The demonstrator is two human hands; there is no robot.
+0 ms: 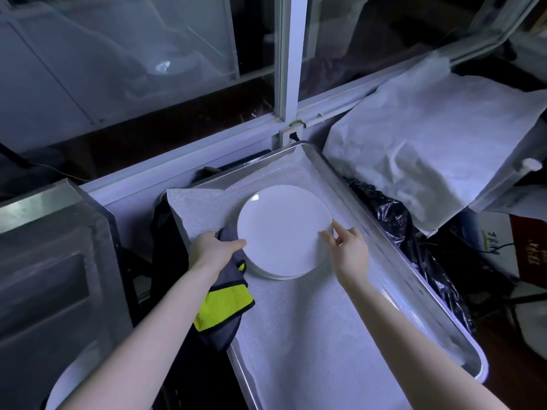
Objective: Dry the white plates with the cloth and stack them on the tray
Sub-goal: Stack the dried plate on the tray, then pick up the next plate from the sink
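**Plate lies on the tray stack, both hands at its rim**

A white plate (pixel 282 229) lies flat in the far half of a metal tray (pixel 469 358), on top of at least one lower plate (pixel 281 276) whose rim shows as a pale crescent along the near side. How many plates lie beneath cannot be told. The tray is lined with a white mesh sheet (pixel 310 335), which folds over the tray's far left edge.

The left hand (pixel 213 247) is at the plate's left side. Its fingers are curled around a bunched cloth (pixel 225 303), grey with a bright yellow face and dark edging, and its thumb lies along the plate's left rim. The cloth hangs from the hand and drapes over the tray's left edge. Part of it is tucked between the hand and the side of the plate.

The right hand (pixel 349 247) is at the plate's right side. Its fingers (pixel 336 226) are loosely extended, not clenched, with the forefinger against the rim and the thumb tip resting on the plate's upper face just inside the edge.

Beyond the tray stands a white window post (pixel 291 69) between dark glass panes. To the right, a large white crumpled bag (pixel 429 137) sits above black plastic sheeting (pixel 393 220) that runs beside the tray's right rim. A grey metal box (pixel 53 261) stands to the left.
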